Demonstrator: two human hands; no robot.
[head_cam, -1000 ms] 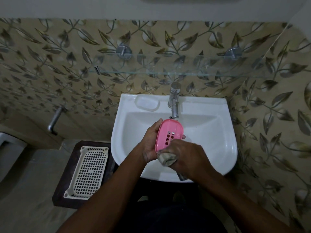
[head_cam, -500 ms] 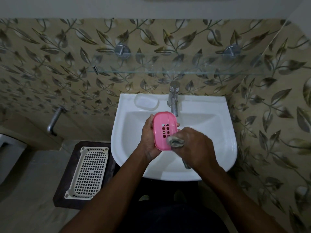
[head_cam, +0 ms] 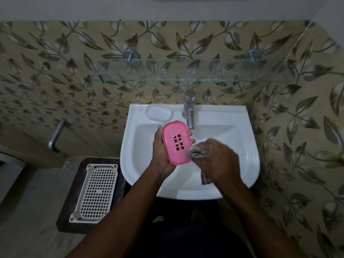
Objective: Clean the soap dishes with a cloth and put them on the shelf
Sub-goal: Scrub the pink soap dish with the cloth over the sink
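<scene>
My left hand [head_cam: 161, 153] grips a pink soap dish [head_cam: 176, 142] with drain slots, held tilted over the white sink [head_cam: 242, 127]. My right hand [head_cam: 217, 161] is closed around a bunched grey cloth [head_cam: 197, 152], which touches the dish's lower right edge; a strip of the cloth hangs below the hand. A white soap dish [head_cam: 159, 113] lies on the sink's back left ledge. An empty glass shelf [head_cam: 186, 73] runs along the wall above the tap.
A chrome tap [head_cam: 189, 110] stands at the sink's back centre, just behind the pink dish. A cream perforated basket [head_cam: 96, 192] sits on a dark stool left of the sink. A metal pipe [head_cam: 55, 136] sticks out of the left wall.
The pink dish has risen and tipped, its top leaning left. My right hand with the cloth has slid from the dish's lower face to its right edge.
</scene>
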